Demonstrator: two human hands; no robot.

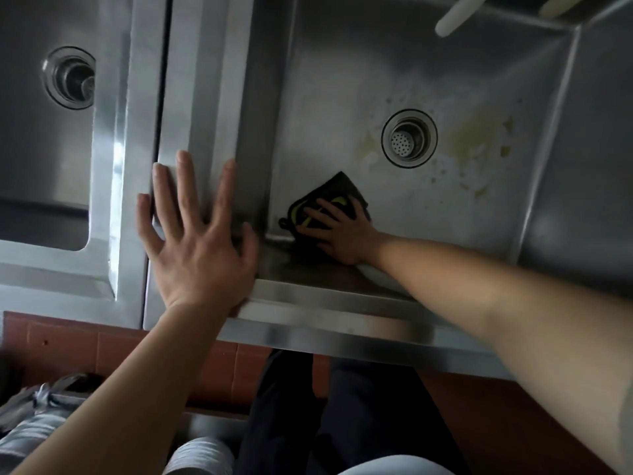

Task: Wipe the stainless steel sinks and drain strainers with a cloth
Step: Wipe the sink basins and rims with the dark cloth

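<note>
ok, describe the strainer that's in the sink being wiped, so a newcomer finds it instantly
Start at the right sink, the basin where the right hand presses a dark cloth. Its drain strainer sits mid-floor, beyond the cloth. Unlike the left sink's strainer, it shows a perforated cup and has yellowish stains beside it.

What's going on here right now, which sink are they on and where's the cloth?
A person is wiping the right-hand sink. Their right hand presses a dark cloth flat on the basin floor in the near left corner. The left hand is spread open on the steel rim between the two basins. Yellowish stains show beside the drain strainer, away from the cloth. The left sink is untouched at this moment.
</note>
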